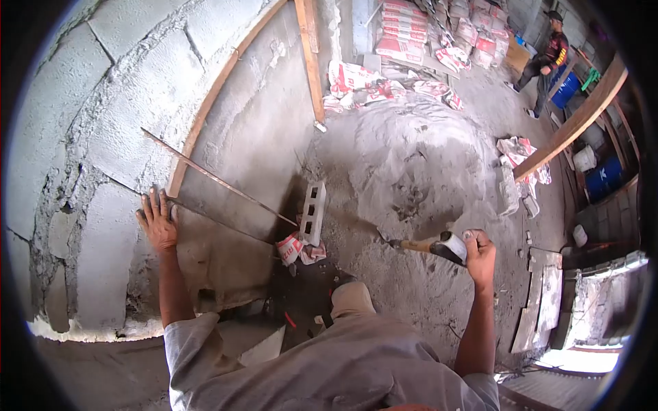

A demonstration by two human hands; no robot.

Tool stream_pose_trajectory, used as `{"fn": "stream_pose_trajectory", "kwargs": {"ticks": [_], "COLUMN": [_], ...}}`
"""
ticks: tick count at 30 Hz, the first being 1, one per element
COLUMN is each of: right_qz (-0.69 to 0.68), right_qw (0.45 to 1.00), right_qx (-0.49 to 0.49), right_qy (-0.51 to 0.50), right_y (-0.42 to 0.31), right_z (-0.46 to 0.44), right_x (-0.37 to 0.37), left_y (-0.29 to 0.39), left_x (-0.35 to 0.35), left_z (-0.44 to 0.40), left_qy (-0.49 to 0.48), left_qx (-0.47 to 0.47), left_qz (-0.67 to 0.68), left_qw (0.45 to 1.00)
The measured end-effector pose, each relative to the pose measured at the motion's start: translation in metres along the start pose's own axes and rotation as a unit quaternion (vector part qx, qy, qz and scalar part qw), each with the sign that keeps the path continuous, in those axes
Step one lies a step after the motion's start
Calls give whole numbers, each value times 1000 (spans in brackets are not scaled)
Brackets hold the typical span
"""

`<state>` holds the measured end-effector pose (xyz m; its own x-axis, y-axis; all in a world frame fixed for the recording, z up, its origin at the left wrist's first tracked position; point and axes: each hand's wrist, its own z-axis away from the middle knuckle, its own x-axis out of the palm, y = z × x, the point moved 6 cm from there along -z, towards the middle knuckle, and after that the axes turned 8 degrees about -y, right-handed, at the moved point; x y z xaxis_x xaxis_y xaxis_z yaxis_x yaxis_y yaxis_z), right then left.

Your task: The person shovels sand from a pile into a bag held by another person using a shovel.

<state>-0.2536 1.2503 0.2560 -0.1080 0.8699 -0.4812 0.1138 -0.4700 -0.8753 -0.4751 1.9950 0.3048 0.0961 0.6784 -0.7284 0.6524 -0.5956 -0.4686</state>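
Observation:
My left hand (158, 220) rests with its fingers spread against the concrete block wall (116, 226), close to a mortar joint. On the other side, my right hand (479, 255) is closed around the grip end of a shovel (416, 244) with a wooden shaft. The shovel points away from me over the grey sand or cement heap (439, 151); its blade is hard to make out. A hollow concrete block (313, 214) stands near the wall's foot, beside a crumpled red and white bag (290, 248). A thin rod (219, 178) leans near my left hand.
Stacked cement bags (402, 31) fill the back, with torn bags (353, 79) around the heap. A person (548, 58) walks at the far right near a blue drum (565, 88). Wooden posts (310, 61) and a slanting beam (576, 123) flank the area.

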Motion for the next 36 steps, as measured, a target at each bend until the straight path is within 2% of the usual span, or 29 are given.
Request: {"fn": "stream_pose_trajectory", "kwargs": {"ticks": [1,5,7,15,16,19,25,30,36], "right_qz": [-3,-36,-22,-39,-46,-29,-41,-48,-46], "right_qw": [1000,998,999,997,997,998,997,996,995], "right_qx": [8,57,7,8,7,2,5,25,-22], "right_qy": [7,10,48,61,55,60,66,64,89], "right_y": [1,-8,1,-1,0,7,10,2,3], "right_z": [-2,-9,-16,-14,-13,-11,-13,-15,-22], "right_x": [-1,0,-3,-6,-7,-12,-14,-11,-11], "left_y": [1,2,1,4,4,3,6,7,6], "left_x": [-2,-1,4,-6,-1,2,-4,-8,-4], "left_z": [1,0,1,-1,0,1,-2,-2,-1], "left_qy": [24,7,-15,-91,-91,14,-109,-95,-79], "left_qx": [10,-3,-7,-26,-23,-3,-37,-32,-26], "left_qz": [9,1,-8,-34,-31,-14,-55,-64,-44], "left_qw": [1000,1000,1000,995,995,1000,992,993,996]}}
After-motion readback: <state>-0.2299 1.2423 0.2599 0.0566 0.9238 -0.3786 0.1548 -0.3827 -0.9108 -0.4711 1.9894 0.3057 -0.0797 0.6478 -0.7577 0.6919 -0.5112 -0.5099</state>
